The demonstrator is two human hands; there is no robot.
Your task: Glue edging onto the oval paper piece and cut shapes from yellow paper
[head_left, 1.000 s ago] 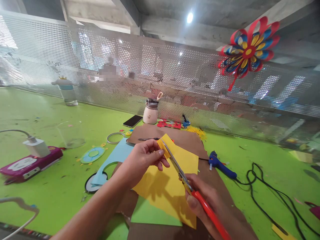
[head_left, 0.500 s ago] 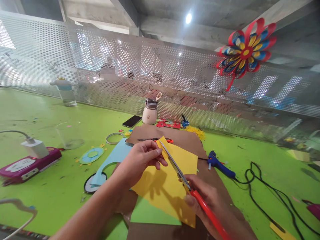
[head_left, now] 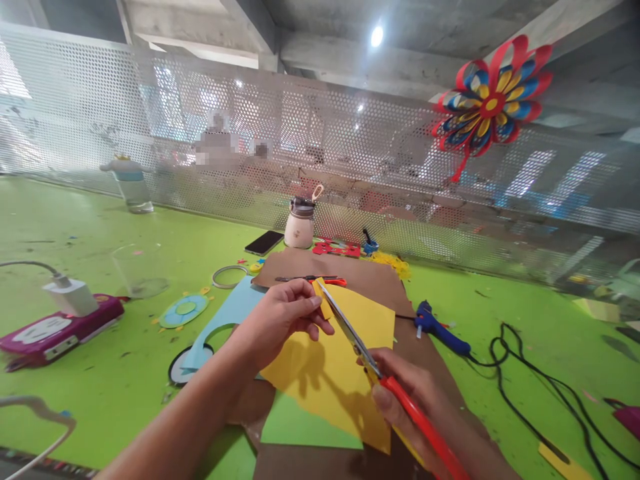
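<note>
My left hand pinches a small folded strip of yellow paper between thumb and fingers. Red-handled scissors are in my right hand, their blades pointing up and away along the strip's right edge. Whether the blades touch the strip I cannot tell. Below both hands lies a larger yellow sheet, partly over a light green sheet. Both rest on brown cardboard. Behind my left hand, a second pair of scissors with orange-red handles lies on the cardboard.
Left are a cut light-blue sheet, a blue paper disc, a clear cup and a purple power strip. A phone and white bottle stand behind. A blue glue gun with black cord lies right.
The yellow strip now looks narrower and its top end sits slightly lower and further left. The scissors' handles have spread a little. Both hands stay nearly in place.
</note>
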